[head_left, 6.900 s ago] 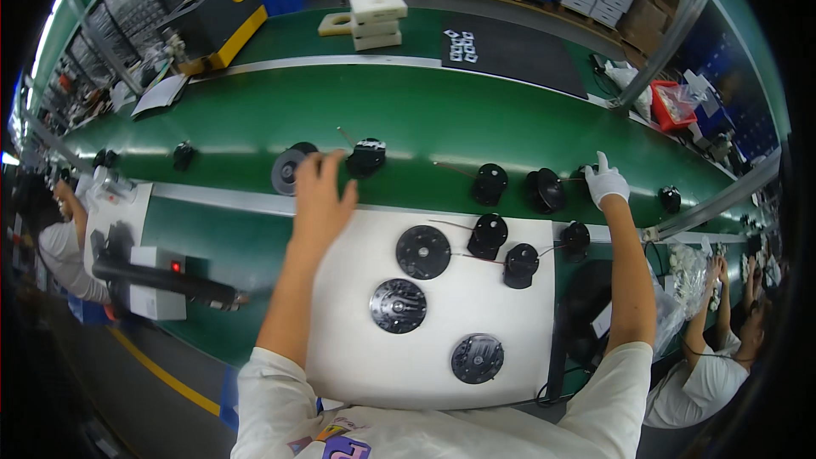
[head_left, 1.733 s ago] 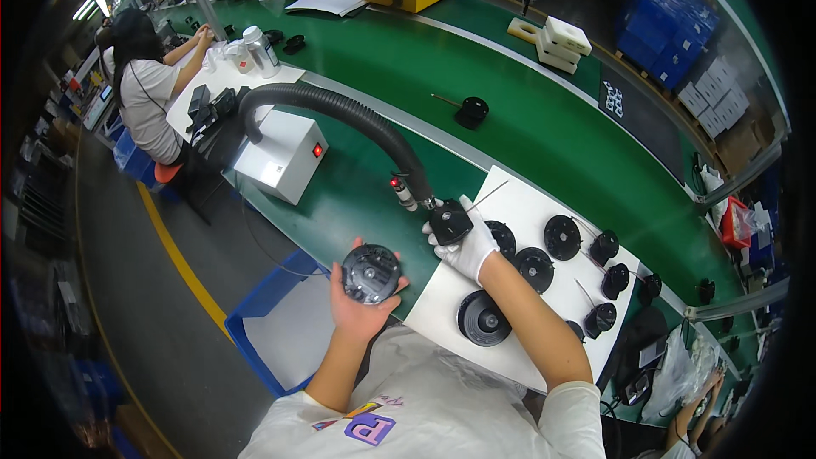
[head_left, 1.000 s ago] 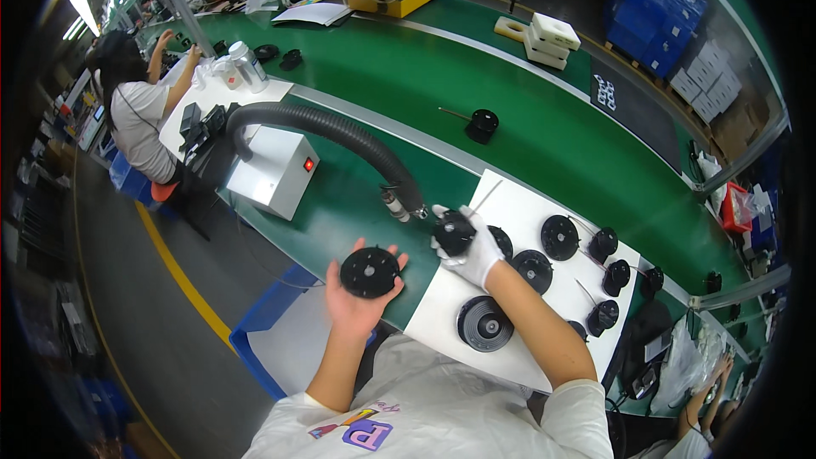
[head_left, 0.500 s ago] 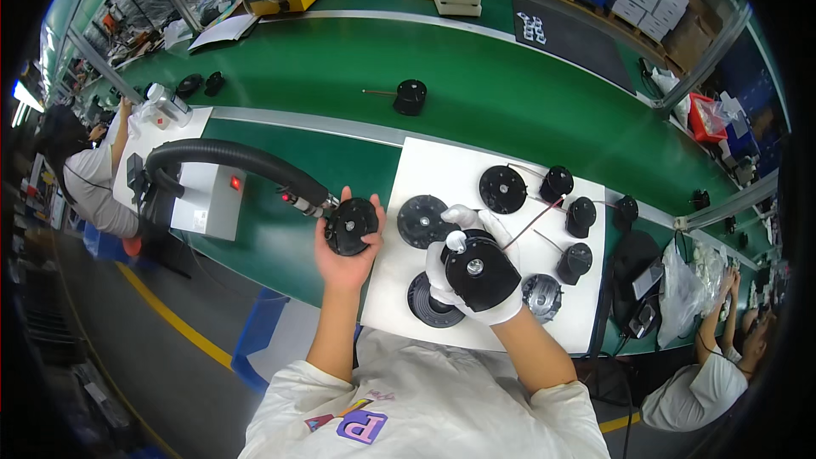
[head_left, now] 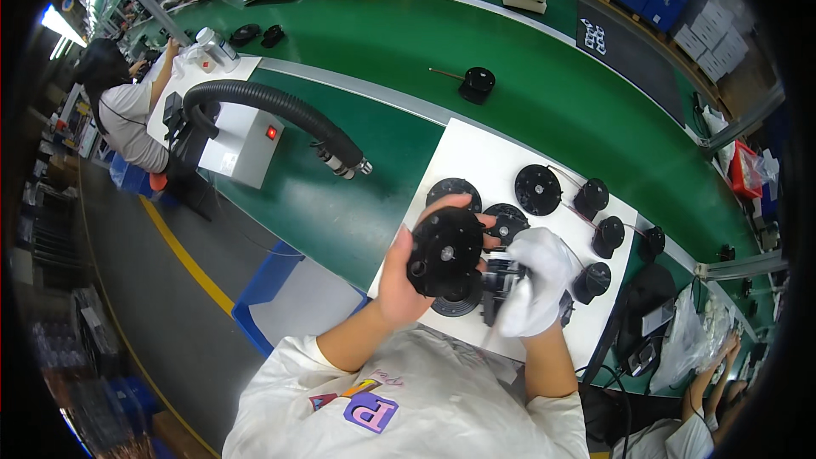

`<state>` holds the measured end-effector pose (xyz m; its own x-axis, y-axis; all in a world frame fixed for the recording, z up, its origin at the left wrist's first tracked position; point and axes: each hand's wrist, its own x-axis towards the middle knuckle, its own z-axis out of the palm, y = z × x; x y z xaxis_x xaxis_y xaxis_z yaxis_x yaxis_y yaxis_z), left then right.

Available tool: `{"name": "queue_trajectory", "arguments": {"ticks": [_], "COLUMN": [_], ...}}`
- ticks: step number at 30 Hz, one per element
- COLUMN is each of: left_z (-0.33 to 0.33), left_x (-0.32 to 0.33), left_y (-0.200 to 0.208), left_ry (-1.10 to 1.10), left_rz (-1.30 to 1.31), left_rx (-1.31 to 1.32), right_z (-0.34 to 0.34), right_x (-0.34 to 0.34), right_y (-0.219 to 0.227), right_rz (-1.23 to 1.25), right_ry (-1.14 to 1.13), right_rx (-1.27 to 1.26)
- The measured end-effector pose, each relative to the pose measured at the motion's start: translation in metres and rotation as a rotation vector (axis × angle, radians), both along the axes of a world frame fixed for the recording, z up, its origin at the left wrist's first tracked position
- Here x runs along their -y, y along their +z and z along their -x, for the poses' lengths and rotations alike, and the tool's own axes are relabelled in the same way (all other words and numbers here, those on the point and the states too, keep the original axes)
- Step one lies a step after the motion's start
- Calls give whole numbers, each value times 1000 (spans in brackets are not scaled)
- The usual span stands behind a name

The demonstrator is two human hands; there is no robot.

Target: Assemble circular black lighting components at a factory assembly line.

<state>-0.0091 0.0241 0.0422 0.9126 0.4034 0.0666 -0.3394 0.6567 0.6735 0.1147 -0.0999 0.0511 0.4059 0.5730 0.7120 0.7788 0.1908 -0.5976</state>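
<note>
My bare left hand (head_left: 398, 282) grips a black round disc-shaped part (head_left: 446, 252) with a metal centre, tilted above the white board (head_left: 387, 268). Close beside it, my white-gloved right hand (head_left: 540, 276) is closed round a dark part with silvery ribs (head_left: 500, 287), smeared by motion. Behind and between the hands shows another black round part with a metal centre (head_left: 507, 221); whether it rests on the board is unclear. A black disc (head_left: 453, 191) lies beyond my left fingers. A ringed disc (head_left: 456, 305) is partly hidden below.
Farther right on the board are a black disc (head_left: 538, 189) and several small black cylinders (head_left: 609, 236) with wires. A hose with a metal nozzle (head_left: 364, 167) arches from a white box (head_left: 242, 146) at left. A motor (head_left: 477, 85) sits on the green belt. Co-workers sit on both sides.
My left hand has carried its disc rightward, away from the nozzle, close to my right hand. My right hand has turned, and its black housing no longer faces up. The whole view has shifted.
</note>
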Motion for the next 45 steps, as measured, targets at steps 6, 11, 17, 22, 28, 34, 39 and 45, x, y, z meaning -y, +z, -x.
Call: {"name": "queue_trajectory", "arguments": {"ticks": [6, 11, 17, 22, 28, 34, 39, 45], "left_z": [-4, -5, -3, 0, 0, -1, 2, 6], "left_x": [23, 21, 19, 16, 13, 21, 26, 18], "left_y": [10, 6, 2, -4, -7, -12, -17, -9], "left_ry": [99, 29, 39, 85, 63, 60, -13, -139], "left_rz": [-370, -476, -533, -609, -664, -588, -493, -655], "left_rx": [-64, -19, -19, -34, -42, -46, -81, -21], "right_z": [8, 5, 7, 11, 14, 15, 12, 2], "right_x": [-2, 0, -2, -5, -3, -1, -5, -4], "right_y": [9, 7, 6, 2, 6, 4, 21, -4], "right_rz": [133, 149, 145, 158, 218, 308, 339, 149], "right_ry": [-232, -245, -234, -197, -210, -238, -213, 135], "right_rx": [331, 368, 368, 309, 304, 262, 339, 134]}}
